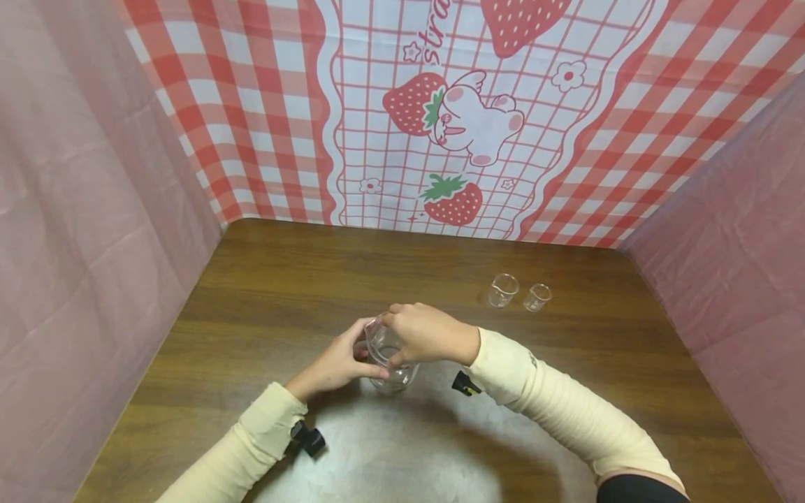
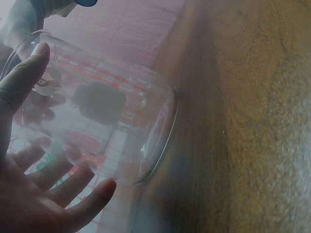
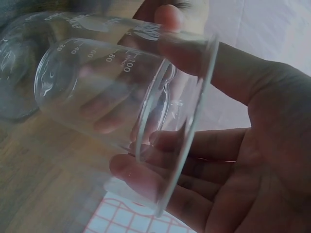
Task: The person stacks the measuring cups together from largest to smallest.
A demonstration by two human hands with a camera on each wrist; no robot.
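Observation:
Near the middle of the table, my left hand (image 1: 335, 360) holds a large clear glass beaker (image 1: 402, 381) round its side, thumb on the near side and fingers on the far side. My right hand (image 1: 432, 332) reaches over its mouth from the right. Inside the large beaker sits a smaller glass beaker (image 3: 92, 92) with white markings up to 100, plain in the right wrist view. The fingertips (image 3: 131, 170) and thumb of my right hand go past the large rim and grip the smaller beaker near its rim. In the left wrist view the large beaker's base is close over the wooden table.
Two smaller empty glass beakers stand at the back right of the wooden table (image 1: 283, 279): a bigger one (image 1: 502, 293) and a smaller one (image 1: 537, 299) beside it. A checked strawberry curtain (image 1: 371, 154) hangs behind, with pink cloth (image 1: 94, 244) at both sides.

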